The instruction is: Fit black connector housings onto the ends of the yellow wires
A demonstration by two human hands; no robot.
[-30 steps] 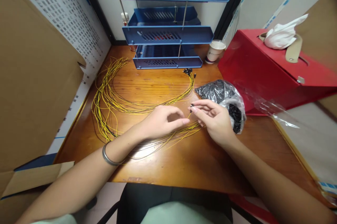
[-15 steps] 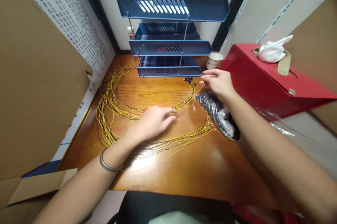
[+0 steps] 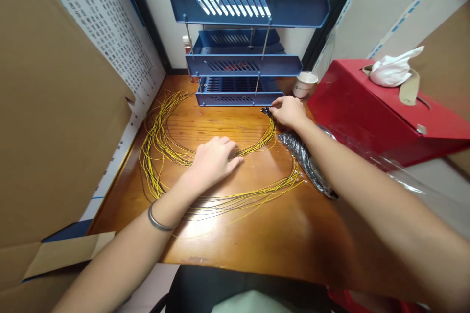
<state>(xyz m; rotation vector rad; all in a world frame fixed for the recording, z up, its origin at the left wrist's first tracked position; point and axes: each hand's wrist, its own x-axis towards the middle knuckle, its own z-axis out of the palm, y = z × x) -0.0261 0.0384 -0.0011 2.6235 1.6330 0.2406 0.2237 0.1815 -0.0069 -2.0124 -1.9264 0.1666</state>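
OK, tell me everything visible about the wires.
The wires are thin, yellow and dark, seemingly plastic-coated, lying loosely curved across the wooden desk, bending at the left. Black connectors cluster at their far ends, by the right hand; other ends fan out near the plastic bag. The left hand covers part.

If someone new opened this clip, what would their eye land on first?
Probably the bulky red tissue box on the right, a white tissue poking from its top. The blue three-tier letter tray at the back of the wooden desk stands out too. Then the yellow and black wires looping under the left hand, their black tips beside the right hand.
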